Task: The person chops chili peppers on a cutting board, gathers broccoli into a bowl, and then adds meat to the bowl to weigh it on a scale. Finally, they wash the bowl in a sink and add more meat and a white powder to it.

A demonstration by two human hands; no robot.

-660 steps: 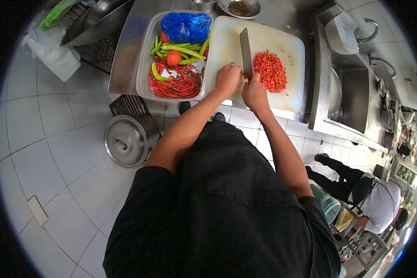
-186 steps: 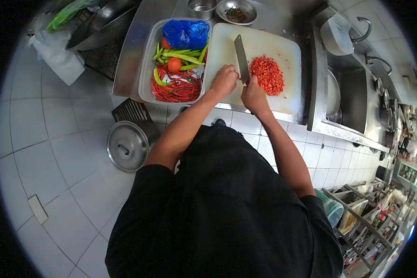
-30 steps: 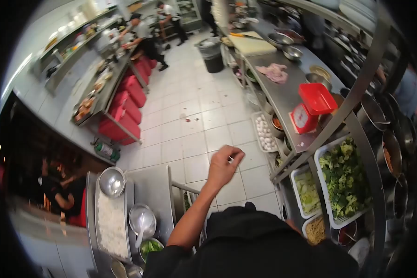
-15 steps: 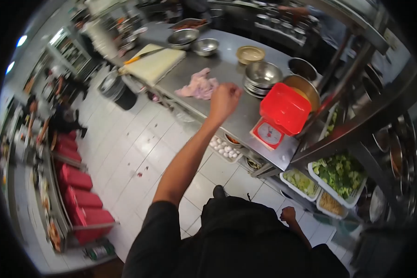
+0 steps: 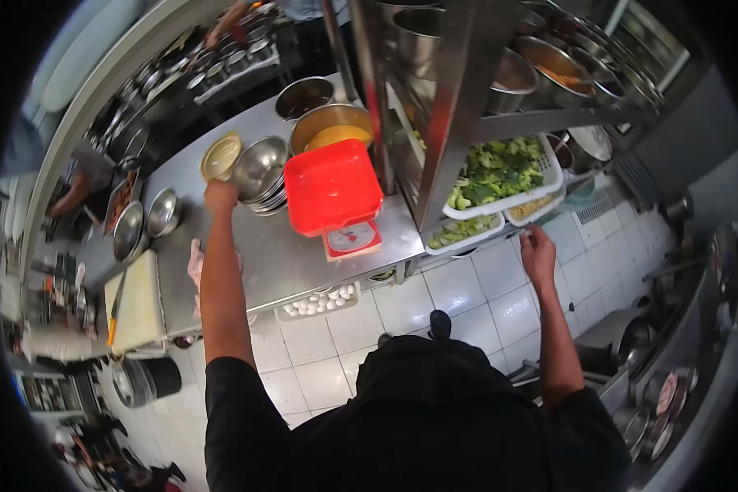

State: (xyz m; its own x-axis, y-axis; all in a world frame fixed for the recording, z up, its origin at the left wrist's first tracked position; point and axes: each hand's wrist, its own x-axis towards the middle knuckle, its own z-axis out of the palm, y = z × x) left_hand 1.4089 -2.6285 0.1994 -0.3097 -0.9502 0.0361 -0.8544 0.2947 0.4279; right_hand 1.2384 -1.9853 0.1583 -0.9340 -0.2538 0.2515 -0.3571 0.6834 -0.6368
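Observation:
My left hand (image 5: 221, 195) is reached out over the steel counter (image 5: 283, 258), closed, its fingertips hidden behind the knuckles. It overlaps the near edges of a tan bowl (image 5: 221, 156) and a stack of steel bowls (image 5: 261, 168); I cannot tell what the fingers grip. Beneath the left forearm lies raw pink meat (image 5: 195, 264), partly covered. My right hand (image 5: 537, 252) hangs low at the right with curled fingers, in front of the vegetable baskets. Beside the bowls, a red plastic tray (image 5: 334, 187) sits on a red dial scale (image 5: 353, 238).
A knife (image 5: 118, 303) lies on a white cutting board (image 5: 135, 316). A steel shelf post (image 5: 455, 115) rises beside a basket of broccoli (image 5: 500, 176). Eggs (image 5: 320, 303) sit below the counter. A pot of yellow liquid (image 5: 328, 127) stands behind the tray. Another person's arm (image 5: 225, 25) shows across the counter.
The view has swung to the right. My left hand has moved from near the meat to the bowls. My right hand has come farther forward and is now in fuller view.

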